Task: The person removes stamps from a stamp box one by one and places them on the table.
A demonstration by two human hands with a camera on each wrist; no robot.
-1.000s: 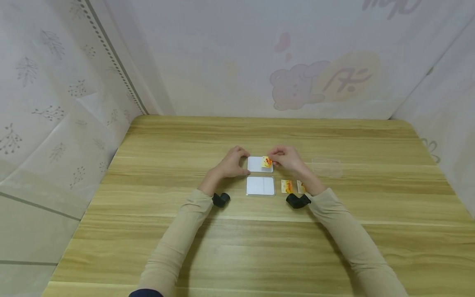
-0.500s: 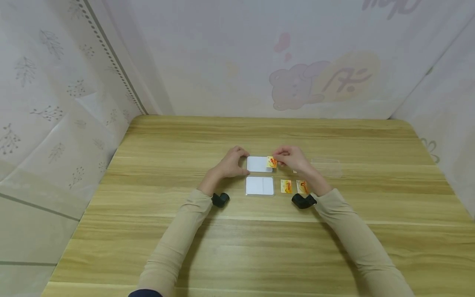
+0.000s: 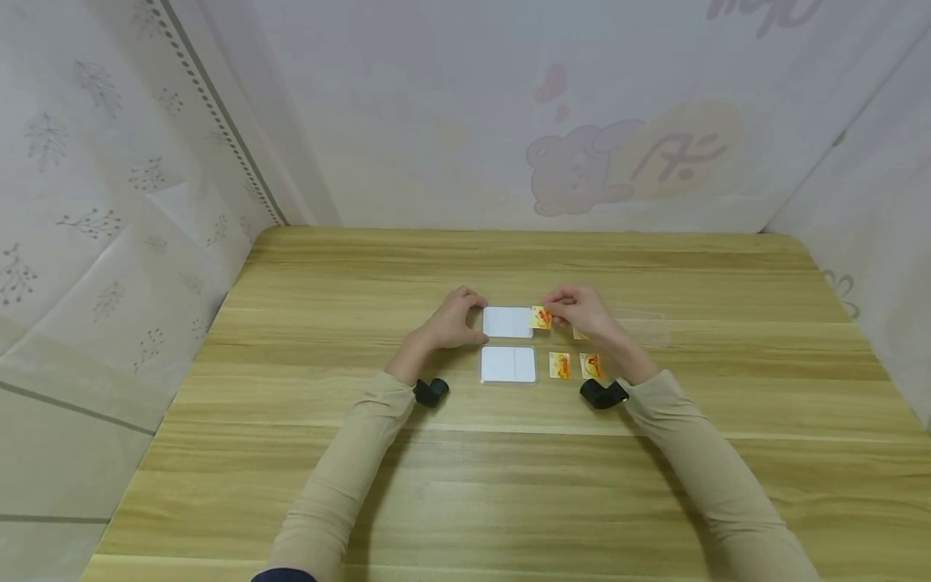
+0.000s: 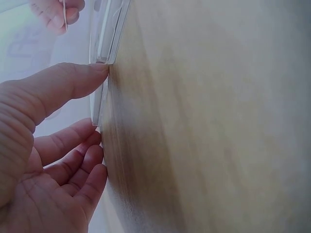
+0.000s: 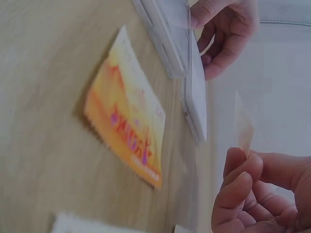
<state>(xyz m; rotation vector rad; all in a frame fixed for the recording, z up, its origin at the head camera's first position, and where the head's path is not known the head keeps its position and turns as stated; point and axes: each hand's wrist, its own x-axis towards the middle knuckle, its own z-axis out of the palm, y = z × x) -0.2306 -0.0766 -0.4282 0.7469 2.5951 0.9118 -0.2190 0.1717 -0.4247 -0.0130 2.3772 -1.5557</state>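
My left hand (image 3: pixel 454 318) holds the far white flat case (image 3: pixel 507 322) by its left end, thumb at the near corner and fingertips at the far one. Between the thumb and fingertips of my right hand (image 3: pixel 579 309) is a small yellow-orange stamp (image 3: pixel 541 318), raised at the case's right end. In the right wrist view this pinched stamp (image 5: pixel 244 125) shows its pale back. A second white case (image 3: pixel 508 364) with a clear rim lies just nearer. Two stamps lie right of it, one yellow-orange (image 3: pixel 559 365) and one with a round orange design (image 3: pixel 591 366).
Another stamp (image 3: pixel 579 333) lies partly hidden under my right hand. A clear plastic sheet or lid (image 3: pixel 645 329) rests farther right on the wooden table (image 3: pixel 465 485). A patterned curtain (image 3: pixel 407 121) hangs behind the table's far edge.
My right hand has moved right with the pinched stamp, from above the far case to its right end. Stamps behind the right wrist have come into view. The left hand stays put.
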